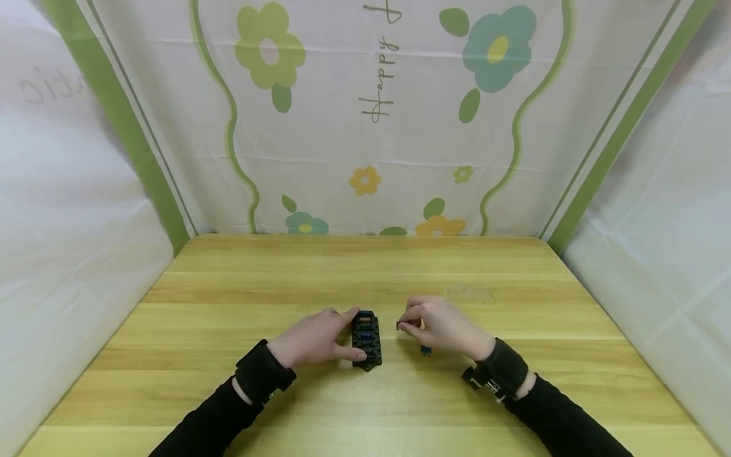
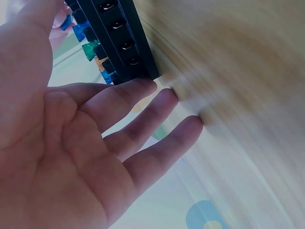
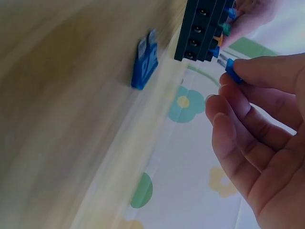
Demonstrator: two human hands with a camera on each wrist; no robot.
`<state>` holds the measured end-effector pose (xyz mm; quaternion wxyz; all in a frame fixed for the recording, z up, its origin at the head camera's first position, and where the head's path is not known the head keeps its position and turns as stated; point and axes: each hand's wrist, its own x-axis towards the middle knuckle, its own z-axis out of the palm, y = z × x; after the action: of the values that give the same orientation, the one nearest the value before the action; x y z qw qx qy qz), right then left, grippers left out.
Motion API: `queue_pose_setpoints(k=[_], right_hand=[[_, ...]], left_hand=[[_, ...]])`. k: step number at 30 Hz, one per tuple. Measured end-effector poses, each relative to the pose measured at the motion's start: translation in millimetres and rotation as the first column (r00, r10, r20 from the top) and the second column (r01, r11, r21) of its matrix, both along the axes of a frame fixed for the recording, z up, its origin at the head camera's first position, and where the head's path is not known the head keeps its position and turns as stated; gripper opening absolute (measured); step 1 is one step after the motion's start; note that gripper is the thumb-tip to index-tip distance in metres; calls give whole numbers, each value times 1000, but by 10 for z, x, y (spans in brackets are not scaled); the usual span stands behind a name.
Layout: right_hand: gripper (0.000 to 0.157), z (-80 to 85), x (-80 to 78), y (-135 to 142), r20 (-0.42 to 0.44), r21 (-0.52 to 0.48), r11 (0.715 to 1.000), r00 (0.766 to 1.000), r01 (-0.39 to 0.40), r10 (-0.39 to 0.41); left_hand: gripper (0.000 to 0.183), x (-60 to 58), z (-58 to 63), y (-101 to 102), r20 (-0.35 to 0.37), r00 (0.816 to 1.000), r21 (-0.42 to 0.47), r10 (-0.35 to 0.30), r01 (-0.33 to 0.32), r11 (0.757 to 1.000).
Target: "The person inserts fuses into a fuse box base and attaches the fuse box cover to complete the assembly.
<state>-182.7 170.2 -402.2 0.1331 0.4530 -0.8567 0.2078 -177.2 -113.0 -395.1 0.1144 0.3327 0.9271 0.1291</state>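
Note:
A black fuse box (image 1: 371,343) with a row of coloured blade fuses lies on the table. My left hand (image 1: 314,336) holds it from the left, thumb at its near end and index finger at its far end; in the left wrist view the other fingers stretch past the box's end. Just to the right, my right hand (image 1: 442,320) pinches a small blue blade fuse (image 3: 232,71) between thumb and index finger, its metal prongs pointing towards the box. Another blue blade fuse (image 3: 145,64) lies on the table below the right hand.
A clear plastic cover (image 1: 469,293) lies flat behind the right hand. The wooden table (image 1: 228,279) is bordered by white fabric walls at the back, left and right, with a flower print (image 1: 365,181) on the back one.

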Motion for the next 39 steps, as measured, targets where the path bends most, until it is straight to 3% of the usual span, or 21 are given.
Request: queue_pose_setpoints(k=[11,39], right_hand=[[4,15,1,-128,-22,-35,999,1000,-2,1],[5,24,124,-458,-19,-18,1000,1000,4,-5]], left_hand=[[95,-77,60,-11,-48,999,-10,-14,13,1000],[94,-19,-36,-8,-23,1000,42,8,-7,999]])
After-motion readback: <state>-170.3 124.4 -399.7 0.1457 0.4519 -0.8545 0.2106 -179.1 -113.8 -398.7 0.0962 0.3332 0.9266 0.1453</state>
